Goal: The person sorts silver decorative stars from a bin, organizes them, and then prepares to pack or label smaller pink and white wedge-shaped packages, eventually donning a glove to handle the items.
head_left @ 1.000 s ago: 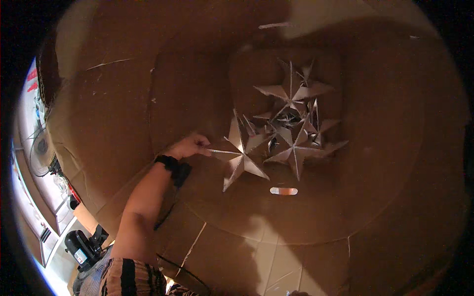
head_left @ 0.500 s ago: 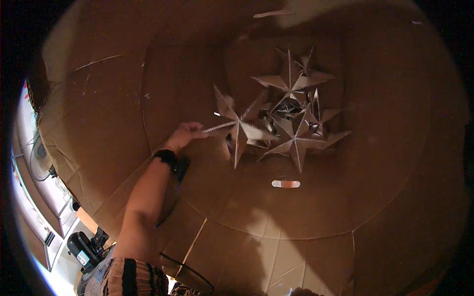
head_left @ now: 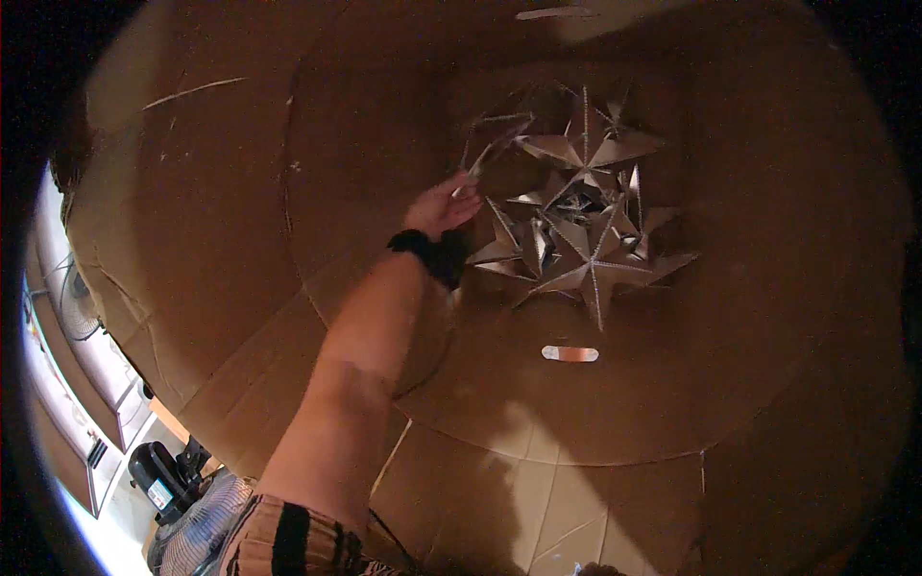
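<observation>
My left hand (head_left: 447, 204) is closed on a folded star (head_left: 499, 134) at one of its points. That star is blurred and turned, so only thin pale edges of it show clearly. To the right of the hand lies a cluster of similar silvery-brown, pointed stars: a front one (head_left: 593, 261), a back one (head_left: 586, 165) and a smaller-looking one at the left (head_left: 514, 252). They overlap, and parts of those beneath are hidden. A black band (head_left: 427, 257) circles my left wrist. My right hand is out of view.
Brown cardboard walls (head_left: 768, 288) surround the stars like the inside of a large box. An oblong slot (head_left: 570, 354) shows light in the near wall, another slot (head_left: 557, 13) in the far one. Outside at lower left stands a fan with a black motor housing (head_left: 163, 480).
My left hand has moved right and farther away, carrying the star off the left side of the cluster and tilting it. Another star beneath now shows there. The view has shifted slightly.
</observation>
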A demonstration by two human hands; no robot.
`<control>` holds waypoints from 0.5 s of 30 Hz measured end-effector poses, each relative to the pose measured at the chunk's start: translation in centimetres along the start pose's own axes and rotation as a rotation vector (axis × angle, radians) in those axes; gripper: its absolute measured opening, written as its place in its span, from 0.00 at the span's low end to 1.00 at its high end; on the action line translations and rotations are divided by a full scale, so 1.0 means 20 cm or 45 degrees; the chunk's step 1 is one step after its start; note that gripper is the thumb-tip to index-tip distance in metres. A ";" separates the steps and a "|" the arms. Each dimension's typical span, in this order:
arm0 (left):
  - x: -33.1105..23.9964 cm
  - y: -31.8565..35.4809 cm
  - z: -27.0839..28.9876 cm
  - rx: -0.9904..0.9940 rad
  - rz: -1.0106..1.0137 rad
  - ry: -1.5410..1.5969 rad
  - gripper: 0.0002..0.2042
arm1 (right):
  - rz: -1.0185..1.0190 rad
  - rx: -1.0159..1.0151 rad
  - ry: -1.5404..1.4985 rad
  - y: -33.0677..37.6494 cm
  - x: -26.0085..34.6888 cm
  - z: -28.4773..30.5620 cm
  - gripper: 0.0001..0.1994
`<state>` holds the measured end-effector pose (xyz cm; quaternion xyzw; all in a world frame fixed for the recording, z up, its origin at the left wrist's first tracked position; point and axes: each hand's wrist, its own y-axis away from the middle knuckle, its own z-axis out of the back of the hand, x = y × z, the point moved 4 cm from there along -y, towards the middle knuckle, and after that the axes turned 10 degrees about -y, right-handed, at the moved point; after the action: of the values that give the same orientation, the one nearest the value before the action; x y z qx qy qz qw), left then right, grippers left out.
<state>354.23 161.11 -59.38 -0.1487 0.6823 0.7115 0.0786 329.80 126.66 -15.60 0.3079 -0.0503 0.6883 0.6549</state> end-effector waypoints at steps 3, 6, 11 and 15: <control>0.10 -0.10 -0.07 0.114 0.059 0.207 0.14 | 0.021 -0.014 0.069 0.04 0.00 0.01 0.09; 0.15 -0.11 -0.10 0.258 0.001 0.211 0.14 | 0.032 0.281 0.070 0.03 0.00 0.04 0.07; 0.21 -0.12 -0.04 0.389 -0.018 0.555 0.14 | 0.026 0.093 0.063 0.10 0.00 0.02 0.09; 0.20 -0.08 -0.03 0.197 -0.072 0.524 0.15 | 0.059 -0.067 0.066 0.09 -0.01 0.01 0.09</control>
<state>350.94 160.21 -62.22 -0.3035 0.7319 0.6093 -0.0312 328.11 126.16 -14.94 0.2713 -0.0584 0.7094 0.6479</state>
